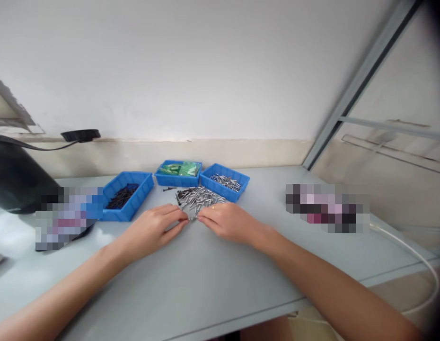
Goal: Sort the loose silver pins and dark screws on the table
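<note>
**Both my hands at the near edge of a pile of nails**

A pale grey table (213,279) spreads under me, backed by a white wall (191,66), with a slanted metal frame (351,90) at the right. At the far left stands a dark rounded object (14,182), cut off by the picture's edge, and a black cable runs along the wall behind it to a small black disc (80,135). A white cable (427,265) loops off the table's right side.

Three blue trays stand in a row beyond my hands: the left tray (129,208) holds dark screws, the middle tray (177,180) holds green packets, and the right tray (225,189) holds silvery nails. Nothing lies between my hands and the trays but the loose pile of nails (198,198), which lies just in front of the middle and right trays.

My left hand (152,229) and right hand (227,221) lie flat-ish on the table, fingertips nearly meeting at the pile's near edge. Fingers are narrowed together; whether they pinch a nail I cannot tell, since the tips are too small to make out. Two patches, one either side, are blurred out.
</note>
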Tool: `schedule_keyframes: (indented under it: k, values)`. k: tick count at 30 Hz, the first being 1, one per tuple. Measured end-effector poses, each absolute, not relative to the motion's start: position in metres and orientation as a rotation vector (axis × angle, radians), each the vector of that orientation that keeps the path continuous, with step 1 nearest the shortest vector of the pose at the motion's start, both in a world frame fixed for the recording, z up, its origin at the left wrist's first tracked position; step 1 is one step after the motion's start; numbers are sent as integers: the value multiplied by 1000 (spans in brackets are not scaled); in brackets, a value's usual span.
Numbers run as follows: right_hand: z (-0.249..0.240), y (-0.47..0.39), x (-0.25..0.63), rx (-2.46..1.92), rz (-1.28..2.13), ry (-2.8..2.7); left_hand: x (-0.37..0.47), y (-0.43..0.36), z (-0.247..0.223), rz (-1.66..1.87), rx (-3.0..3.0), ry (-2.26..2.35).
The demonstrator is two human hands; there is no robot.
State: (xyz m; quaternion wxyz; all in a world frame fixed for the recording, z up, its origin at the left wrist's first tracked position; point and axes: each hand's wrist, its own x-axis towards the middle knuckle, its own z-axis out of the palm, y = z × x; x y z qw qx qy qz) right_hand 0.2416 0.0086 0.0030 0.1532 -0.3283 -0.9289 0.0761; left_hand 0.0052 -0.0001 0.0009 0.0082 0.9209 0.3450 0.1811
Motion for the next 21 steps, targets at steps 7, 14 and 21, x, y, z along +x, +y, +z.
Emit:
schedule_keyframes:
  k: [7, 14, 21]
  values:
    - [4, 8, 242, -940, 222, -2681, 3, -1, -1, 652, 2874, 1091]
    - [2, 9, 243, -902, 250, -2718, 2, -1, -2, 656, 2866, 1047]
    - [6, 8, 243, -958, 284, -2682, 1, -1, -3, 673, 2870, 1062]
